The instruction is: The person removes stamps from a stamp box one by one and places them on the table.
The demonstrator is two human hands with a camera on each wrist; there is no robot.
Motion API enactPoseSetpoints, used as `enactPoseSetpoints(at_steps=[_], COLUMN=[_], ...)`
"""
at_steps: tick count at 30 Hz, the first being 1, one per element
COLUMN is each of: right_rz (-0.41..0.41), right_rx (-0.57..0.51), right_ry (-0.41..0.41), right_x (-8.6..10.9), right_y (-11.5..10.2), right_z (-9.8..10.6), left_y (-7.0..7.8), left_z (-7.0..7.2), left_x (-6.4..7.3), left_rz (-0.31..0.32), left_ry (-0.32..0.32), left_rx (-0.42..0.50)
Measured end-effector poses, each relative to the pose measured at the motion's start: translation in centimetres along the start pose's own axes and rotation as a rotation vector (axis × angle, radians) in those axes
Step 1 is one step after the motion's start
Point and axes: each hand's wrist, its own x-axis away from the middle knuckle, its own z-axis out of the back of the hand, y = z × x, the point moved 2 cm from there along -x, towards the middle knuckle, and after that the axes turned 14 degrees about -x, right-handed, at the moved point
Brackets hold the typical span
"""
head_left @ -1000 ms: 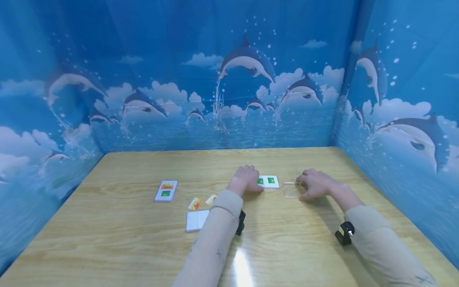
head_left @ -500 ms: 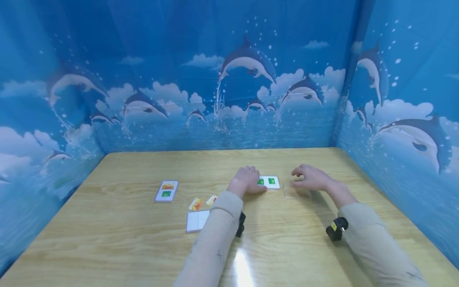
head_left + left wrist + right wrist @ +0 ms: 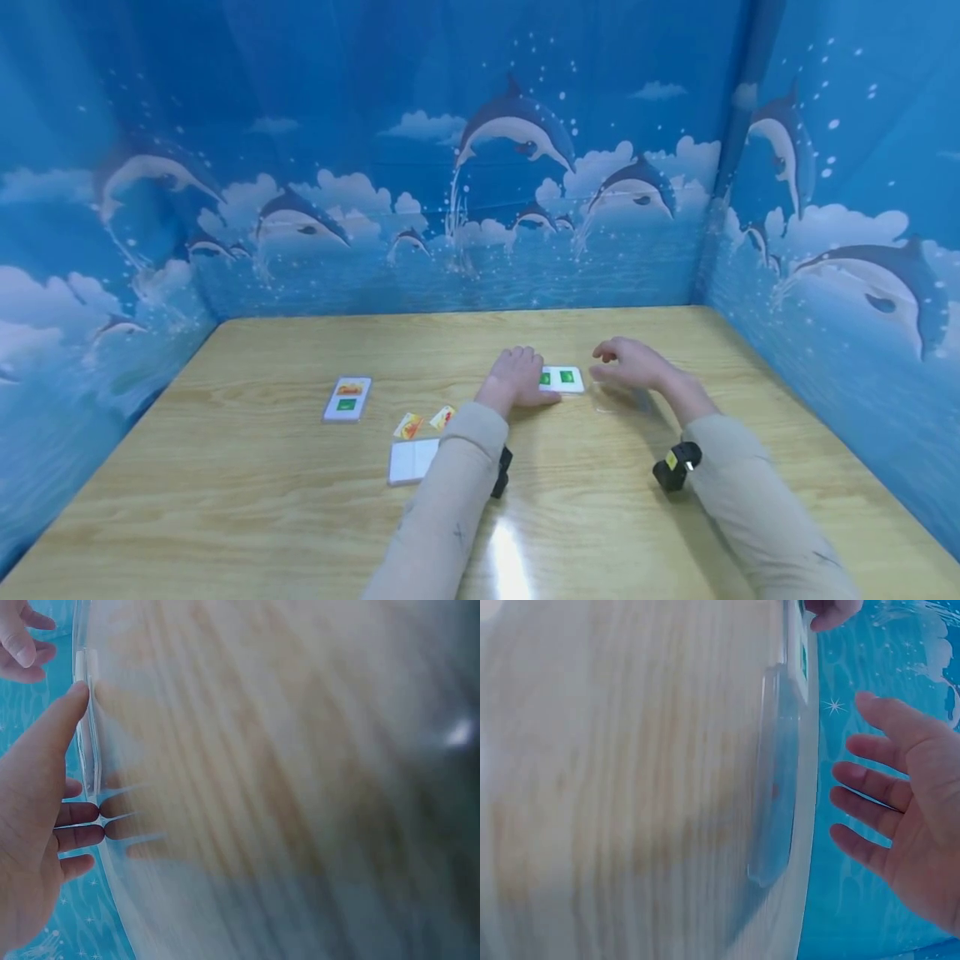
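My left hand (image 3: 514, 379) rests over the left end of a white card board (image 3: 564, 387) with green pictures on it. In the left wrist view the thumb touches the board's near edge, and the straight fingers reach down to the table past its end. My right hand (image 3: 633, 365) hovers with relaxed, spread fingers and holds nothing. Beneath it, a clear plastic cover (image 3: 774, 787) lies on the table, right beside the board. Part of the board is hidden under my left hand.
At the left lies a white card (image 3: 347, 400) with an orange and a green picture. Small picture pieces (image 3: 408, 426) lie behind a blank white board (image 3: 408, 462), which my left sleeve (image 3: 446, 500) partly covers. A dolphin-print curtain (image 3: 480, 167) surrounds the wooden table (image 3: 262, 500).
My right hand has let go of the clear cover, lifted and moved left toward the board. The cover stays on the table. My left hand keeps its place, its thumb reaching slightly further right.
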Motion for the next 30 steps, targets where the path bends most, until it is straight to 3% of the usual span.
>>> enactPoseSetpoints(at_steps=[17, 22, 30], right_rz=[-0.125, -0.179, -0.159], right_rx=[-0.255, -0.307, -0.337], right_ry=[0.094, 0.085, 0.05], right_x=[-1.5, -2.2, -2.3], right_y=[0.3, 0.4, 0.0], right_z=[-1.2, -1.9, -2.9], left_y=[-0.2, -0.2, -0.3], left_z=[0.0, 0.0, 0.2], left_x=[0.0, 0.0, 0.3], left_rz=[-0.001, -0.005, -0.015], left_ry=[-0.001, 0.006, 0.009], left_rx=[-0.007, -0.018, 0.001])
